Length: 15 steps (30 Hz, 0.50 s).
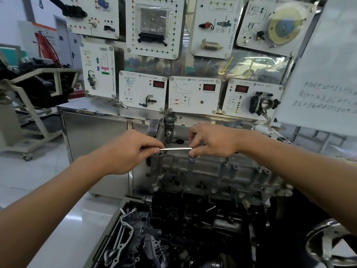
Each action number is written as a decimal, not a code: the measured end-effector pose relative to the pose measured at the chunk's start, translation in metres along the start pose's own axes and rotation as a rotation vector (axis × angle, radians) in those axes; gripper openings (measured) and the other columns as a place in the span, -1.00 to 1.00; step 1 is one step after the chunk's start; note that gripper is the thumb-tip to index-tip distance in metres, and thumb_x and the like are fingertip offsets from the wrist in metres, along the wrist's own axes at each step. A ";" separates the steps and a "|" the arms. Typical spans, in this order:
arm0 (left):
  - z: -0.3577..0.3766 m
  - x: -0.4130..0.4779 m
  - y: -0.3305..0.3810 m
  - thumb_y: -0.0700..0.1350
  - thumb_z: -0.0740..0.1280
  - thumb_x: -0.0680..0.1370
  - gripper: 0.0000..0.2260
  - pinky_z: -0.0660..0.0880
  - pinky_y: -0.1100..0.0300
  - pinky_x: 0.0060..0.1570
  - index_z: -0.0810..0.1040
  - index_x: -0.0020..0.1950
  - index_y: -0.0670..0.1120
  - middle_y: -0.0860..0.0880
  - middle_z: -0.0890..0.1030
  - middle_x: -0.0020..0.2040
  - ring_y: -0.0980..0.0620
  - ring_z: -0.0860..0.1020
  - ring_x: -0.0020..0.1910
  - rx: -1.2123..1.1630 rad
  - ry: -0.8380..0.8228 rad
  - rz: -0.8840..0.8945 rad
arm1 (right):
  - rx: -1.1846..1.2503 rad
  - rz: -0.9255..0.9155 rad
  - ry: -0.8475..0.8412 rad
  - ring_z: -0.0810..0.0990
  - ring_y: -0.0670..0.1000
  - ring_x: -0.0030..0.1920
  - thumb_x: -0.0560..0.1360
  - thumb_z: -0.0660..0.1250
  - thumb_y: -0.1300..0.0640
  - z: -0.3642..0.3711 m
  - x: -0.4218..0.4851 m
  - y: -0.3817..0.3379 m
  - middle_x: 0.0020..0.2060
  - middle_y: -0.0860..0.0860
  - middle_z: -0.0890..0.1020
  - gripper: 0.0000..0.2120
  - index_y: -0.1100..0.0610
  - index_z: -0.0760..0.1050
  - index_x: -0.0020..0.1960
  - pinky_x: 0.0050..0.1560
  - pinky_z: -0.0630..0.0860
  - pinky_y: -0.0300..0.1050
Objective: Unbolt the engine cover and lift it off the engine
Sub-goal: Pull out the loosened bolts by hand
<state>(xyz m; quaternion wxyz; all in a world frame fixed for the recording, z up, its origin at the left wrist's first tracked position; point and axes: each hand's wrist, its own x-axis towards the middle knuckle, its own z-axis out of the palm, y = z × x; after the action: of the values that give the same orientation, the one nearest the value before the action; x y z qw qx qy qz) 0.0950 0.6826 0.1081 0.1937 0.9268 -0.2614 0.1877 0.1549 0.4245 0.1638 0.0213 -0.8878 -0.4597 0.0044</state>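
Steel bar [176, 149] pinched by fingers of left hand [123, 151] and right hand [214, 140]; grey castings [125, 229] lie in tray [102, 240]

Two hands hold a thin metal bar [176, 149] over the gray engine cover [212, 171]. The left hand [127, 151] pinches one end. The right hand [212, 140] pinches the other end.

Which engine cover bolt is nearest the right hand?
The bolt just below the fingertips of the right hand; the others sit farther right along the cover.

Bright, even light; soft blur, bowed edges.
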 end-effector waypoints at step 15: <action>0.035 -0.028 0.114 0.28 0.07 0.54 -0.62 0.38 0.42 -0.30 0.50 0.21 0.18 0.26 0.53 -0.30 0.32 0.49 -0.31 -0.002 0.003 0.021 | -0.269 -0.242 0.143 0.45 0.05 -0.01 0.58 0.30 -0.08 0.010 -0.005 0.014 -0.09 -0.03 0.60 -0.75 0.01 0.67 0.11 -0.04 0.46 0.09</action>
<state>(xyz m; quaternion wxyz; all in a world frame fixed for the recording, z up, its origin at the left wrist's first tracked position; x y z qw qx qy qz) 0.0173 0.5883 0.0956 0.1930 0.9235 -0.2713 0.1908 0.1630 0.4123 0.1533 -0.0647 -0.8190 -0.5567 -0.1228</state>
